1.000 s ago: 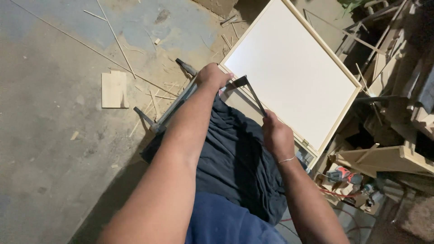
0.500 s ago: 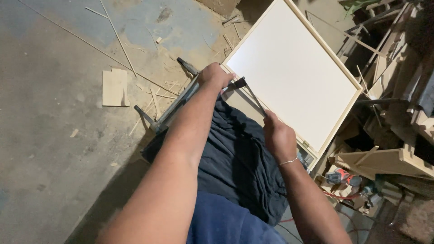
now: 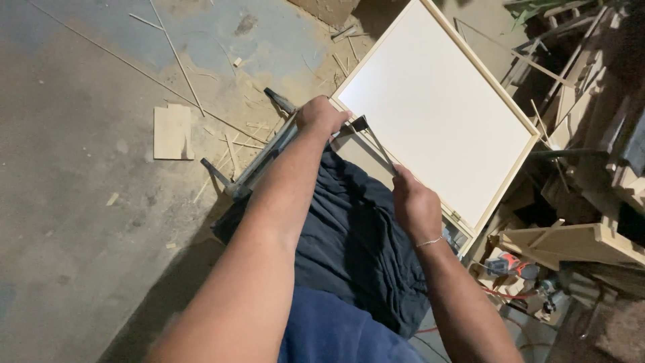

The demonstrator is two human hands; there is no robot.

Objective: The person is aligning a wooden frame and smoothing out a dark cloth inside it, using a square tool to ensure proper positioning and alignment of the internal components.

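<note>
**White panel squared up at its corner**

The white panel [image 3: 437, 111], framed in pale wood, leans over a dusty concrete floor [image 3: 80, 202], and both hands are at its near corner. The left hand [image 3: 321, 115] is clenched over a dark metal tool [image 3: 366, 128] at the corner; the right hand [image 3: 415, 208] grips that tool's thin blade along the panel's lower edge, fingers closed. A grey metal bar [image 3: 259, 165] runs under the left forearm. To do this well, I'd say keep the blade flat against the frame edge and both wrists steady. No labels or signs readable here. A plywood scrap [image 3: 173, 131] lies on the floor, timber offcuts [image 3: 578, 242] pile up on the right, and a red-and-black power tool [image 3: 507, 263] sits low right.
</note>
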